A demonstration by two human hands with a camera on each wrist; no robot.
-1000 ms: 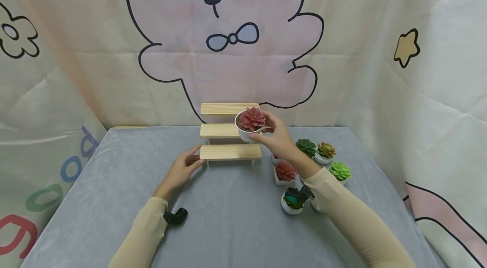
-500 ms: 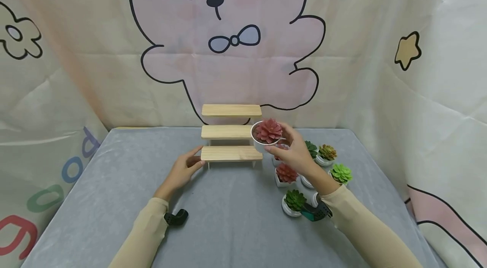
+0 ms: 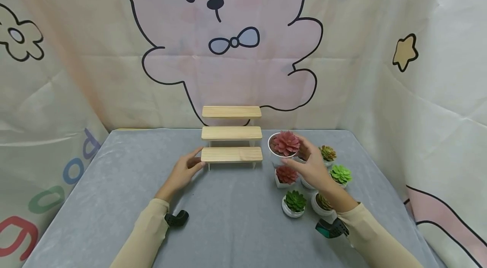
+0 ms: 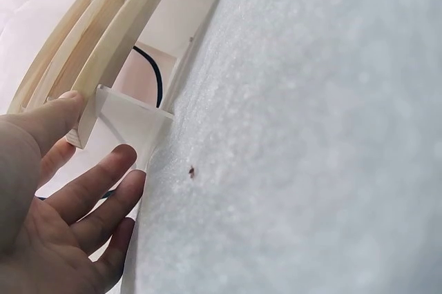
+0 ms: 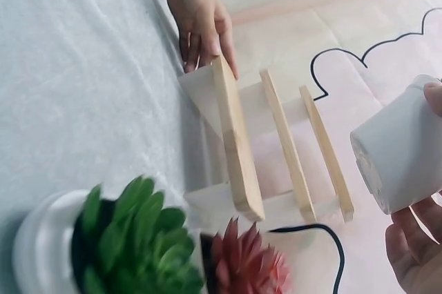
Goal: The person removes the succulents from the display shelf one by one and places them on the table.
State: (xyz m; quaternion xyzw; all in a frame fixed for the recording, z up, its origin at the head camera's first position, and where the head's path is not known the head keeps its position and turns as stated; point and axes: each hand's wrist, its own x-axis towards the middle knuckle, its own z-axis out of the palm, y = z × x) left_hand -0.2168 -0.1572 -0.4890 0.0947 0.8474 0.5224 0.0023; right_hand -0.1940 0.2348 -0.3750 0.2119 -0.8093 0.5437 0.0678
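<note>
A three-tier stand with pale wooden shelves (image 3: 232, 154) and clear supports stands near the table's back edge. My left hand (image 3: 182, 175) pinches the left end of its lowest shelf; in the left wrist view the thumb lies on the board's end, with the other fingers (image 4: 103, 190) beside the clear support. To the stand's right, my right hand (image 3: 316, 170) grips a white pot (image 5: 400, 145) with a red succulent (image 3: 286, 143). The pot hangs tilted, above the other plants. All three shelves are bare.
Several potted succulents stand at the right: a red one (image 3: 286, 175), a dark green one (image 3: 294, 201), a bright green one (image 3: 340, 173) and an orange-green one (image 3: 328, 153). My right arm partly covers others. A patterned curtain (image 3: 228, 69) hangs behind the grey tabletop (image 3: 228, 217).
My right hand has carried the potted red succulent from in front of the shelves to the right and down, over the plant group. The left hand has stayed at the shelf end.
</note>
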